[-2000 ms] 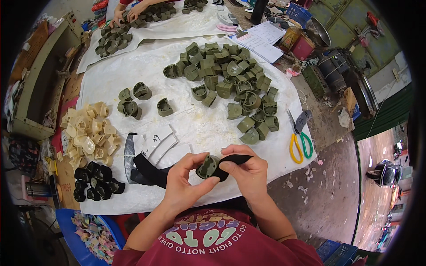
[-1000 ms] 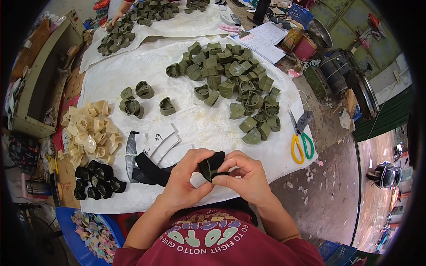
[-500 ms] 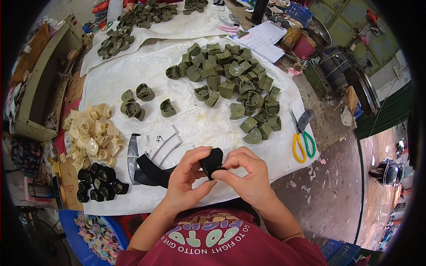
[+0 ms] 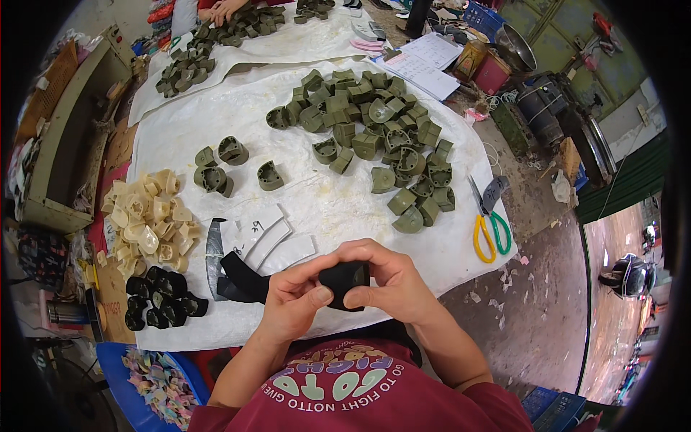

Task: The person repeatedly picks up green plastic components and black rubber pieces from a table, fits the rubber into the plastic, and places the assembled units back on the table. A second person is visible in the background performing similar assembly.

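Observation:
Between both hands, over the table's front edge, is a shoe heel [image 4: 344, 276] wrapped in black material. My left hand [image 4: 291, 301] grips its left side, thumb on the near face. On its other side my right hand [image 4: 394, 282] curls over it, fingertips along the top and thumb pressing the near face. Black material strips [image 4: 241, 277] lie just left of my left hand, beside white curved pattern pieces [image 4: 268, 234]. Farther left sits a cluster of black-covered heels [image 4: 169, 297], with a heap of cream heels [image 4: 150, 223] behind it.
Olive heels [image 4: 367, 140] are heaped on the white-covered table [image 4: 302, 209], a few standing apart. Scissors [image 4: 487, 234] with yellow and green handles lie at the right edge. A blue tub of scraps [image 4: 155, 385] stands below left. Another person's hands [image 4: 224, 10] are at the far table.
My hands have turned the heel so a broad black face shows, and both thumbs now press its near side. Another person's hands have come into view at the far table.

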